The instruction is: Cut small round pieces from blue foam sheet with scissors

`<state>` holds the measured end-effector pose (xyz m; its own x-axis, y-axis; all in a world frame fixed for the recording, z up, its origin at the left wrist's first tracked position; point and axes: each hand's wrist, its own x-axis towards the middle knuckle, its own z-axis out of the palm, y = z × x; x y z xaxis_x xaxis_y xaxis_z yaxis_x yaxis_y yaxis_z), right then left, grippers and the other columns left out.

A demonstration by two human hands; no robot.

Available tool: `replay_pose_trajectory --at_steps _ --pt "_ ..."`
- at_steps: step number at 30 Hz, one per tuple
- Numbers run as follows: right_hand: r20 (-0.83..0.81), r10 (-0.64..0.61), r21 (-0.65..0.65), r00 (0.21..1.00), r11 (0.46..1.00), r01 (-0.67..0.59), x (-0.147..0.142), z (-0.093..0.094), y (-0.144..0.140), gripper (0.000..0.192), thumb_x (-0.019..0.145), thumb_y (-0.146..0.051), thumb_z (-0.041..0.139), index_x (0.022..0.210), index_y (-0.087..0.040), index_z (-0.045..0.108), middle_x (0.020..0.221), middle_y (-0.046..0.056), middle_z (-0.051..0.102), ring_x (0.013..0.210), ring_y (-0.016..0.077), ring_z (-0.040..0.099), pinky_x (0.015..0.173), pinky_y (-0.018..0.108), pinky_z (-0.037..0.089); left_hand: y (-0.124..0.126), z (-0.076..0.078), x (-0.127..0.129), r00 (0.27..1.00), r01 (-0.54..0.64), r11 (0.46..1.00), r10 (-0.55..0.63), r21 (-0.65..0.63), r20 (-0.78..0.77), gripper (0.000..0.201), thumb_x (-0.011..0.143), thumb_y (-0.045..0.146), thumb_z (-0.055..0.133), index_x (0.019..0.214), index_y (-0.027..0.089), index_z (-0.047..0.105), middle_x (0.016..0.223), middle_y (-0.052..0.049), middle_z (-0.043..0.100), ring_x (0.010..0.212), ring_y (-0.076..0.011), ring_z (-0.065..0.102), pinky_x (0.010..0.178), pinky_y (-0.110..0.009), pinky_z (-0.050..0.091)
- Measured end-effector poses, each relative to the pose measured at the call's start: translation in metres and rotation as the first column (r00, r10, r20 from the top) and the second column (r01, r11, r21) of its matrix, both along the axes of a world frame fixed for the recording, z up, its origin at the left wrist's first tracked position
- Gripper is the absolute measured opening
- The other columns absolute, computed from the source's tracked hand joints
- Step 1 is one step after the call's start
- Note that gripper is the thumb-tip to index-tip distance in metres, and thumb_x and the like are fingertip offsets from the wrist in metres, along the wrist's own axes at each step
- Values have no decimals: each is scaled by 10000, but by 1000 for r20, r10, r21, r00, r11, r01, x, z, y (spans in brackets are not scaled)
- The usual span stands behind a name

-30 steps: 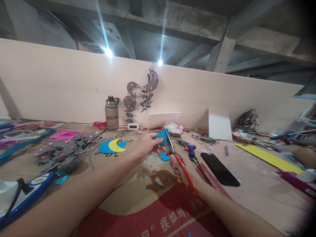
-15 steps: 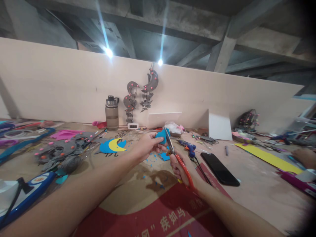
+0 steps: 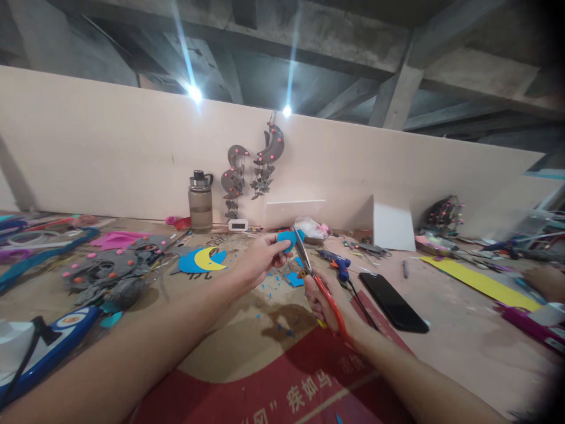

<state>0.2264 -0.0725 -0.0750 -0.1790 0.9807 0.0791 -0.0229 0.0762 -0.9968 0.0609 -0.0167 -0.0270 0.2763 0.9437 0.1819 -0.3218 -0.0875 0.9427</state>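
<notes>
Between the thumb and fingers of my left hand is a small piece of blue felt or foam sheet; I cannot tell which material. My right hand is wrapped round the handles of red-handled scissors, their blades pointing up and away at the right edge of the blue piece. Blue scraps lie on the cardboard below the hands. To the left of my left hand lie blue cut shapes with a yellow crescent on top.
A blue glue gun and a black phone lie right of my right hand. Behind stand a water bottle and a small white clock. Grey felt pieces are at left. Another person's hand shows at far right.
The blue piece has turned and tilted in my left fingers, showing a lower, flatter outline at the blades. My right hand with the scissors has hardly moved.
</notes>
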Motion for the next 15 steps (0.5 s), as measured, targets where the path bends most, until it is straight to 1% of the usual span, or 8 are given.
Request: replay_pose_trajectory --at_steps 3,6,11,15 --pt "16 -34 -16 999 999 34 -1 3 -4 476 755 -624 662 809 -248 374 532 -107 304 408 60 244 392 200 185 0 -1 0 1000 -24 1000 24 14 -13 256 718 291 763 840 122 616 642 0 602 495 -42 475 470 -142 347" --pt "27 -12 33 1000 999 11 -1 6 -6 452 774 -611 653 816 -246 390 558 -95 332 429 69 276 409 212 205 0 -3 1 998 -37 999 39 38 -49 278 693 309 774 832 120 626 623 7 586 478 -41 437 454 -152 295" --pt "38 6 112 999 994 -11 -1 9 -8 500 762 -680 625 809 -239 396 599 -77 349 468 82 315 432 225 243 -1 -5 3 998 -3 997 7 74 -66 282 676 316 761 803 117 608 611 16 561 470 -38 398 453 -169 257" --pt "62 7 114 998 993 -14 0 10 -9 517 766 -704 603 794 -233 392 604 -68 364 486 82 325 447 224 262 -2 -5 3 997 -11 997 16 75 -78 267 681 307 747 788 121 589 603 22 549 471 -42 399 457 -175 258"
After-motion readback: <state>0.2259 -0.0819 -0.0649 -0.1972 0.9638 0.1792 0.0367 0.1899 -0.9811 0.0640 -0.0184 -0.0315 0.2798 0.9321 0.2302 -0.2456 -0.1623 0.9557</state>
